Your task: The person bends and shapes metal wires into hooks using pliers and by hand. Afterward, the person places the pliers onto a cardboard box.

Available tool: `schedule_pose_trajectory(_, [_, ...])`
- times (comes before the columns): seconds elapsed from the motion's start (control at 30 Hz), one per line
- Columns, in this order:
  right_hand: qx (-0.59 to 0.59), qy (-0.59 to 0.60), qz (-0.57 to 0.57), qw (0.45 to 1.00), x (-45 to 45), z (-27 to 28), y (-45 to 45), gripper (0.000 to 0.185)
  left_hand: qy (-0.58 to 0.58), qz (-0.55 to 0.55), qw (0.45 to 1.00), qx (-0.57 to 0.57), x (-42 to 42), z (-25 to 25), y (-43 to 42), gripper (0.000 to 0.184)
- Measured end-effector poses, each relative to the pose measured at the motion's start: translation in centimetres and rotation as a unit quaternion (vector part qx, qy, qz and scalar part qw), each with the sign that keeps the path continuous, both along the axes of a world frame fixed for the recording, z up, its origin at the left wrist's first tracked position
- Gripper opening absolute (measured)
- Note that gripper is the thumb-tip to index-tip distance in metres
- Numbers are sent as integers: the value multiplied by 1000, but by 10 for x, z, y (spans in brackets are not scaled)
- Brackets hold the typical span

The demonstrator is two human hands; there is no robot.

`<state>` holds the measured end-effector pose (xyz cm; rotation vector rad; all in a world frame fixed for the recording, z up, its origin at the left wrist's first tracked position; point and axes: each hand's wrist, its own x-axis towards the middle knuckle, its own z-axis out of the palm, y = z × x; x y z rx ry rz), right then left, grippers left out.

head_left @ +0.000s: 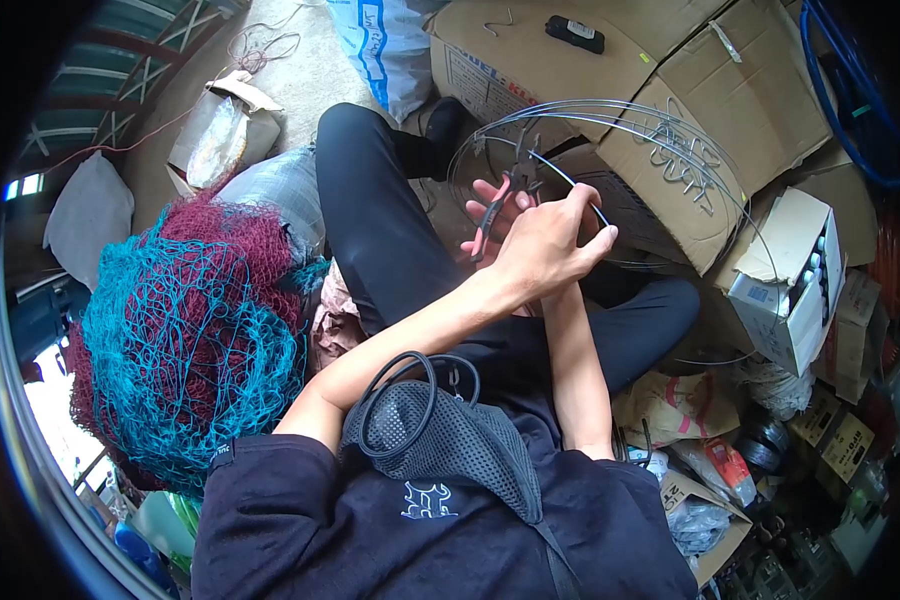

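A large coil of thin metal wire [660, 113] arcs over my crossed legs. My left hand [555, 240] reaches across from the left, its thumb and forefinger closed on a length of this wire. Partly hidden behind it, my right hand [490, 215] holds pliers [490, 222] with red handles, its fingers partly loose around them. The jaws of the pliers point up, close to the wire; whether they grip it I cannot tell. Several bent wire hooks [685, 160] lie on the cardboard [650, 215] just beyond the coil.
Teal and maroon netting [195, 340] is heaped at my left. A black object [575, 34] lies on the far cardboard box [480, 50]. An open white box [785, 290] holding bottles or tubes stands at right. Blue tubing [830, 90] hangs at the upper right.
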<state>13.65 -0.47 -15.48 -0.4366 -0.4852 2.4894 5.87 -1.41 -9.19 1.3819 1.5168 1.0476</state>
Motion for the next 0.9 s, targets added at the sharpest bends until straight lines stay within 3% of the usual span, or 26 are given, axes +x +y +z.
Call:
schedule_pose_trajectory(0.1, [21, 96, -4, 995, 1, -18, 5, 54, 9, -6, 1000, -14, 1, 3, -3, 42])
schedule_pose_trajectory(0.2, [23, 6, 7, 1000, 7, -13, 7, 51, 1, 15, 999, 35, 4, -2, -1, 40])
schedule_pose_trajectory(0.6, [-54, 102, 17, 993, -1, -29, 17, 48, -5, -5, 1000, -7, 2, -2, -1, 41])
schedule_pose_trajectory(0.73, [-135, 242, 40, 960, 1, -74, 26, 54, 0, -3, 1000, 9, 4, -3, 1, 39])
schedule_pose_trajectory(0.9, [-101, 202, 55, 973, -3, -71, 33, 44, -59, -26, 996, 64, -4, -5, 5, 48])
